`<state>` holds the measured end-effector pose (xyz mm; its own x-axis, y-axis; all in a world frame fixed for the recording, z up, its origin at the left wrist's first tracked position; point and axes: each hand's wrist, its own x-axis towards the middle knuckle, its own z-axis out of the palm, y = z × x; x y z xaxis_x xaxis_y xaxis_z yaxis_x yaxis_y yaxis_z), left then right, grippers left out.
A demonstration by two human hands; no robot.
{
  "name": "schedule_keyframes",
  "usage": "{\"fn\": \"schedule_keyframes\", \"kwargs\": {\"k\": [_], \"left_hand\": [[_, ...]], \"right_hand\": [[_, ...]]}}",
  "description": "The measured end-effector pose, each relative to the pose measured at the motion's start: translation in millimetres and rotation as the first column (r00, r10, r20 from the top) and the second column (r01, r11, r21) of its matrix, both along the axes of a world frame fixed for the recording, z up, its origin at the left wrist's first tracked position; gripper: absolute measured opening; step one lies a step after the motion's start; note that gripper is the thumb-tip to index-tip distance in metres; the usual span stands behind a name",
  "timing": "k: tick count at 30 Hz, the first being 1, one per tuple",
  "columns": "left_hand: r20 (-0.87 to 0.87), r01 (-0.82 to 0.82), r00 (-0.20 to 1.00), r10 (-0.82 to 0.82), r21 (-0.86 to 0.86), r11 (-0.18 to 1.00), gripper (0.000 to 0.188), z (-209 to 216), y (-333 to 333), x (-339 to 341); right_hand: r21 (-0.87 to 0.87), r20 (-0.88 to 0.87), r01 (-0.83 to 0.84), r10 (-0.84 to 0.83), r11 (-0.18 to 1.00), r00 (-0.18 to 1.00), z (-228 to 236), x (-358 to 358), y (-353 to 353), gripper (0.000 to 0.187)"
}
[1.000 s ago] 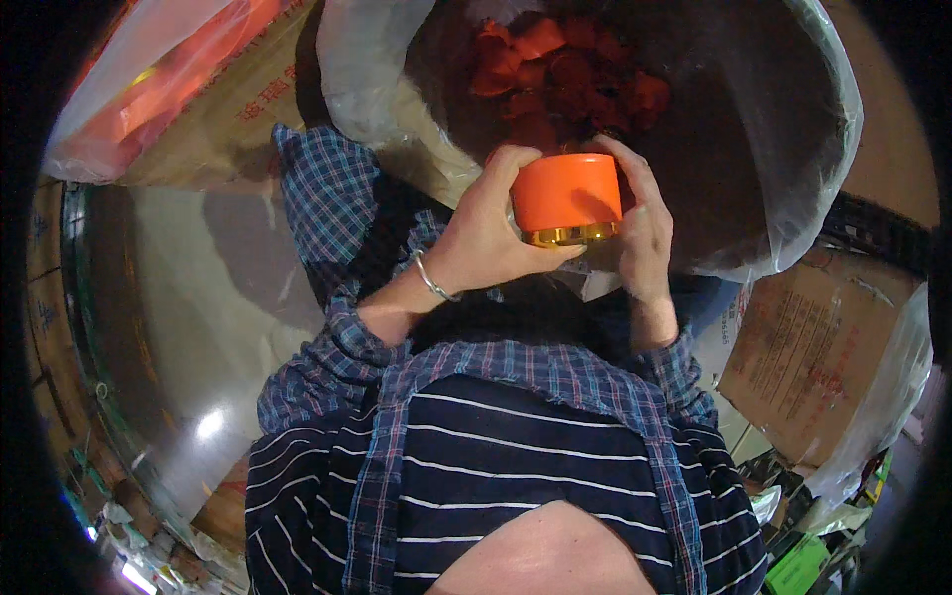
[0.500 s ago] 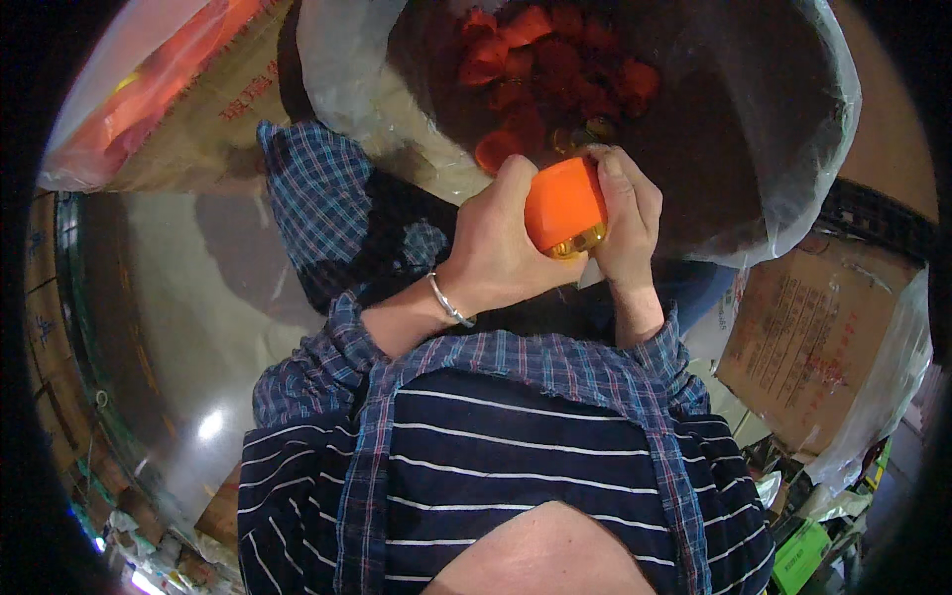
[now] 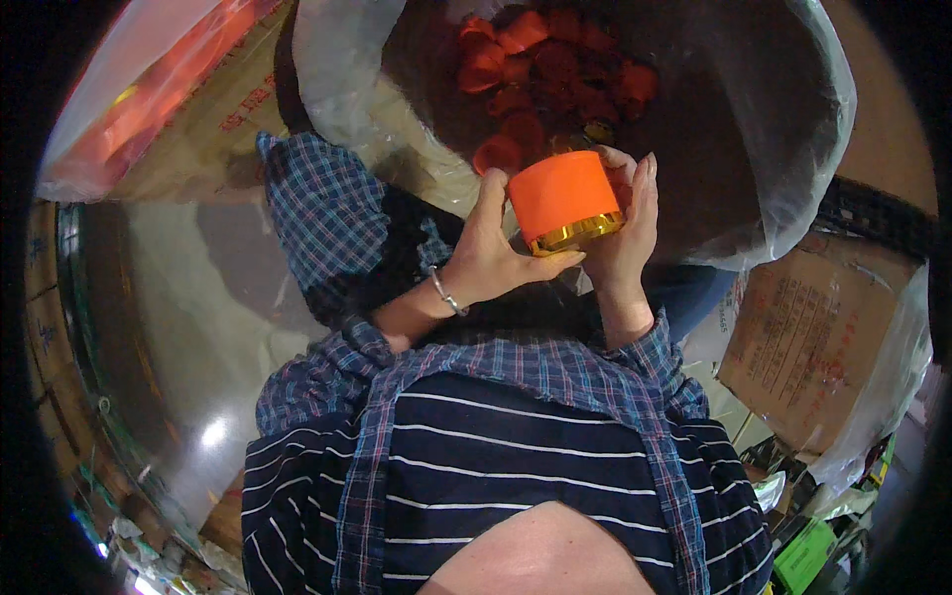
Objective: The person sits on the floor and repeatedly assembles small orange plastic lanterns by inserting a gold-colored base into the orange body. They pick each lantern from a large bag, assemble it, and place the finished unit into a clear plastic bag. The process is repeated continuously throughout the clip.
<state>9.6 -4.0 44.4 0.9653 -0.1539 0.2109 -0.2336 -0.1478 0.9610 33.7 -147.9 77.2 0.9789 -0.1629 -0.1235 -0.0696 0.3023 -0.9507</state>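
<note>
Nearest the camera is the person's own chest in a dark striped top (image 3: 476, 476) under an open blue plaid shirt (image 3: 635, 397), with both forearms rising from it. The left hand (image 3: 491, 248), a thin silver bracelet (image 3: 446, 295) at its wrist, is closed around the near and left side of an orange cylindrical cap (image 3: 565, 198) with a shiny gold band at its lower edge, thumb pressed under that band. The right hand (image 3: 625, 233) cups the cap from the right, fingers upright against its side, so both grips are closed on it. The cap is held tilted, just above the lap. Beyond it opens a large clear plastic bag (image 3: 793, 129), holding a heap of more orange caps (image 3: 555, 59). Cardboard boxes (image 3: 813, 337) stand to the right.
</note>
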Motion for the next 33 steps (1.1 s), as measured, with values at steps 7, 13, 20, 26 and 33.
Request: {"fn": "schedule_keyframes", "kwargs": {"k": [7, 13, 20, 26, 33], "left_hand": [[-0.010, 0.022, 1.000, -0.022, 0.061, 0.998, 0.072, 22.6, 8.9, 6.0], [-0.029, -0.094, 0.995, 0.095, 0.033, 0.995, 0.068, 22.6, -3.5, 12.6], [-0.051, -0.052, 0.997, 0.054, 0.045, 0.998, 0.087, 10.4, -6.1, 7.0], [-0.139, 0.070, 0.989, -0.053, 0.123, 0.990, 0.078, 20.1, 13.8, 5.3], [-0.174, 0.101, 0.982, -0.076, 0.140, 0.985, 0.072, 42.1, 7.5, -4.0]], "right_hand": [[-0.301, 0.174, -0.048, 0.104, 0.952, 0.979, -1.7, -0.7, -4.5, 0.048], [0.116, -0.171, 0.062, -0.041, 0.991, 0.984, -17.4, 12.4, -1.0, 0.047], [0.537, -0.491, 0.268, 0.038, 0.800, 0.870, -33.0, 9.2, 5.4, 0.054], [-0.176, -0.132, -0.184, 0.162, 0.967, 0.978, -20.7, 7.5, -3.0, 0.040], [-0.529, 0.075, -0.270, 0.361, 0.804, 0.930, 9.9, -7.9, -10.1, 0.041]]}}
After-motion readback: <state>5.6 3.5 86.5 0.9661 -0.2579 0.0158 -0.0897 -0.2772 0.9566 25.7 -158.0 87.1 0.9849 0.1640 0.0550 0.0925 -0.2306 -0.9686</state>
